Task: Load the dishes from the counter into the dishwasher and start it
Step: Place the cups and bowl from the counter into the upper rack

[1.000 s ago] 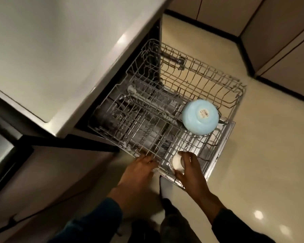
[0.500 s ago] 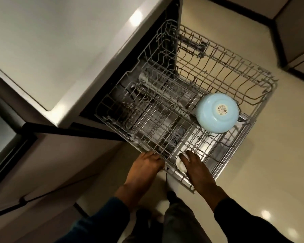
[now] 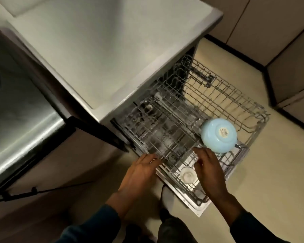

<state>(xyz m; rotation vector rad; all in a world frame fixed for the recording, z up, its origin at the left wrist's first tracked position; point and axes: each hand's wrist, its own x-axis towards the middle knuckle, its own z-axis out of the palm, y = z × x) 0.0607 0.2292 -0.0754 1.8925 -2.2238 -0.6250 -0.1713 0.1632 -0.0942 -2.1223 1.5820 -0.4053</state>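
The wire dishwasher rack [image 3: 223, 95] is pulled out over the open dishwasher door [image 3: 200, 208]. A light blue bowl [image 3: 218, 135] sits upside down in the rack's near right part. A small white cup [image 3: 187, 175] stands upside down near the rack's front edge. My left hand [image 3: 140, 171] rests with its fingertips on the rack's front left rim. My right hand [image 3: 208, 168] hovers just right of the white cup, fingers loosely curled over the wires and holding nothing.
The pale counter [image 3: 103, 50] overhangs the dishwasher at the upper left. A steel sink [image 3: 16, 109] lies at the far left. Beige cabinet doors [image 3: 288, 50] line the far right, with tiled floor [image 3: 270, 181] between. My legs stand below the door.
My right hand has let go of the white cup, which now stands alone in the rack, and has lifted to its right. The view has shifted; my left hand stays on the rim.
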